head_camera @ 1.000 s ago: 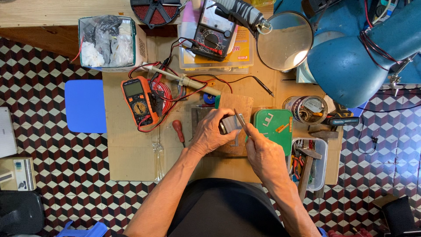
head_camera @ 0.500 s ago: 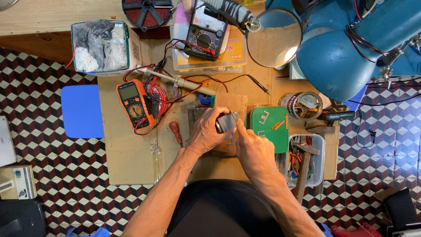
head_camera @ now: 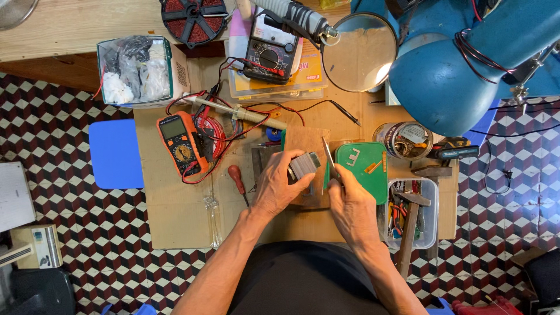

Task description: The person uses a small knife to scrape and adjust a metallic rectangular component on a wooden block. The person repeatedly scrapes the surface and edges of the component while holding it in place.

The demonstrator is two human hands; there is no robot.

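Note:
My left hand (head_camera: 282, 185) grips a small grey laminated metal block (head_camera: 302, 165) over a brown wooden board (head_camera: 306, 142) in the middle of the table. My right hand (head_camera: 349, 199) is closed on a thin metal blade (head_camera: 328, 157) that points up and away, its tip just right of the block. A red-handled screwdriver (head_camera: 238, 179) lies left of my left hand. A green tray (head_camera: 364, 166) sits right of the blade.
An orange multimeter (head_camera: 179, 143) with red and black leads lies at left, a soldering iron (head_camera: 236, 111) behind it. A black meter (head_camera: 269, 55), a magnifier lens (head_camera: 359, 52), a blue lamp (head_camera: 449, 81), a jar (head_camera: 403, 140) and a clear tool tub (head_camera: 429, 213) ring the work area.
The view has shifted slightly. My right hand has drawn back to the right of the block, and the blade now stands beside it instead of across it.

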